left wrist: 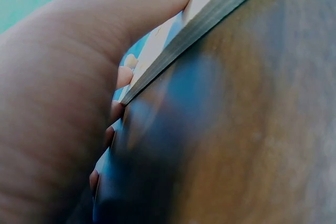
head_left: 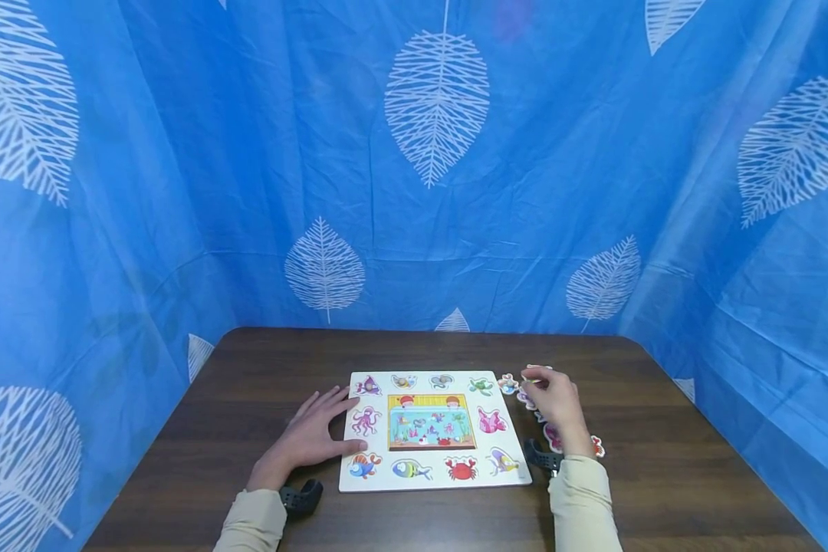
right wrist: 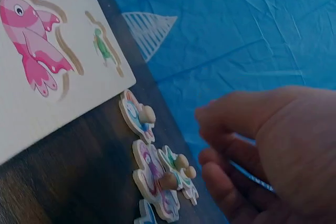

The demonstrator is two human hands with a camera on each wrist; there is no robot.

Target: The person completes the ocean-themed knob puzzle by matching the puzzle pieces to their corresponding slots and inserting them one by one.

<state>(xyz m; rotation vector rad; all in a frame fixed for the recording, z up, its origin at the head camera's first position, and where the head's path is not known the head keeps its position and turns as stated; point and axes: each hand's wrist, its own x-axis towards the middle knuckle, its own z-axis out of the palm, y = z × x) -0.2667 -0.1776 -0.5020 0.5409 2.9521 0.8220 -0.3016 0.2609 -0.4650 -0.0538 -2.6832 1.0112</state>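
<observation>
A white puzzle board [head_left: 431, 483] with sea-animal shapes round an aquarium picture lies on the table. My left hand [head_left: 310, 435] spreads at its left side, thumb and a fingertip resting on the edge; the left wrist view shows the thumb [left wrist: 157, 3] on the board's rim. My right hand [head_left: 557, 402] hovers over loose knobbed pieces right of the board, its fingers loosely bent. In the right wrist view nothing shows between thumb and fingers. Below it are a blue-and-orange piece [right wrist: 135, 115], a purple octopus piece [right wrist: 152, 174] and a green piece [right wrist: 170, 163].
More loose pieces lie partly under the right forearm, among them a pink piece [head_left: 552, 437] and a red piece [head_left: 598, 446]. Pieces with knobs sit in the board's top row, such as a purple one [head_left: 368, 385]. Blue leaf-print cloth [head_left: 414, 268] surrounds the brown table [head_left: 676, 460].
</observation>
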